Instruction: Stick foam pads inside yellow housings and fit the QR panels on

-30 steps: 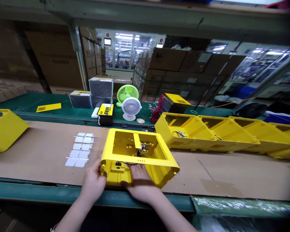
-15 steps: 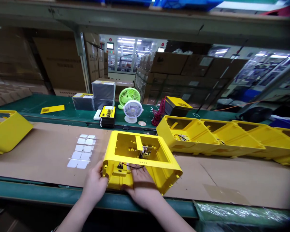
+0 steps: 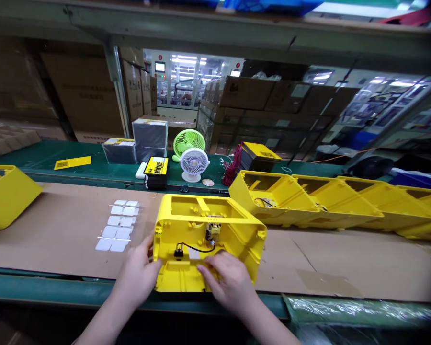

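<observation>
A yellow plastic housing (image 3: 237, 230) stands on the cardboard in front of me, its open side facing me. Inside are a small circuit board (image 3: 213, 231), a black connector (image 3: 178, 251) with dark wires, and a white pad (image 3: 194, 253) on the inner wall. My left hand (image 3: 140, 268) grips the housing's left edge, thumb in front. My right hand (image 3: 230, 278) is at the opening, its fingers curled beside the white pad; whether they hold anything is hidden.
More yellow housings (image 3: 348, 206) line up at the right, and another (image 3: 12, 199) sits at the far left. White pads (image 3: 117, 232) lie on the cardboard (image 3: 68, 215). Behind stand two small fans (image 3: 194, 163), dark stacks (image 3: 156, 175) and red wires (image 3: 232, 167).
The housing has tilted so its open side faces me more. My right hand has turned from palm up inside it to curled fingers at the opening. My left hand keeps its grip.
</observation>
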Tool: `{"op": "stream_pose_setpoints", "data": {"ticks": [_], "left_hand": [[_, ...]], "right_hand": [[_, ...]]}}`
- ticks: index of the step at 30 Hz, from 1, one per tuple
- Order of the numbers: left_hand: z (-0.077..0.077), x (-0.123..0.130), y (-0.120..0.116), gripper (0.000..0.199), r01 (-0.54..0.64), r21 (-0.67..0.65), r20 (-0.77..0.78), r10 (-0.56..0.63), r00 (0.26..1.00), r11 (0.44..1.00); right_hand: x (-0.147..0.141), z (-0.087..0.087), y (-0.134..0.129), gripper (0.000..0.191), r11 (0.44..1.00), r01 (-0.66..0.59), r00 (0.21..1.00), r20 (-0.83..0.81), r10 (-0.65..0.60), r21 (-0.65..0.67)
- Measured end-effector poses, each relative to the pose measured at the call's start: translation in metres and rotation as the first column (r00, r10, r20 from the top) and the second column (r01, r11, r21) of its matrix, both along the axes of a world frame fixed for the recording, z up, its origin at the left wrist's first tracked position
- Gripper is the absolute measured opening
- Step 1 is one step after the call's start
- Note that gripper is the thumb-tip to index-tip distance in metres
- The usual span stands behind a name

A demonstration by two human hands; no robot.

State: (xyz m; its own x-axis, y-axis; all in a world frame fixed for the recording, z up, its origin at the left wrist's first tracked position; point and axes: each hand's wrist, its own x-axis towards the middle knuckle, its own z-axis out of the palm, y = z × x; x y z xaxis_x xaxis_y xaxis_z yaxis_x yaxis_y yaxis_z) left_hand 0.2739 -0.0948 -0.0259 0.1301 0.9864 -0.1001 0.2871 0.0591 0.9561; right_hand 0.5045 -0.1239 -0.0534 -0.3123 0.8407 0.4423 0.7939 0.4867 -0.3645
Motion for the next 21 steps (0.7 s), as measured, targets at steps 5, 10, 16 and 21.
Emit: {"op": "stream_pose_setpoints", "data": {"ticks": [5,10,16,21], "left_hand": [[0.017,-0.008,0.003,0.039,-0.017,-0.012,-0.117,0.016,0.993,1.0],[0.024,-0.016,0.018,0.03,0.012,-0.041,-0.204,-0.02,0.979,0.999],[0.025,-0.015,0.032,0.025,0.055,0.019,-0.364,-0.044,0.93,0.998],[0.022,-0.004,0.028,0.026,0.061,0.028,-0.382,-0.046,0.923,0.998]], "right_hand": [[0.006,0.041,-0.009,0.023,0.96,-0.061,0.975,-0.188,0.116,0.273],[0.026,0.083,-0.008,0.04,0.847,-0.011,0.984,-0.147,0.105,0.531],[0.096,0.112,0.069,0.022,0.751,0.392,0.92,-0.214,-0.328,0.531],[0.162,0.125,0.168,0.045,0.727,0.611,0.749,0.068,-0.659,0.314]]}}
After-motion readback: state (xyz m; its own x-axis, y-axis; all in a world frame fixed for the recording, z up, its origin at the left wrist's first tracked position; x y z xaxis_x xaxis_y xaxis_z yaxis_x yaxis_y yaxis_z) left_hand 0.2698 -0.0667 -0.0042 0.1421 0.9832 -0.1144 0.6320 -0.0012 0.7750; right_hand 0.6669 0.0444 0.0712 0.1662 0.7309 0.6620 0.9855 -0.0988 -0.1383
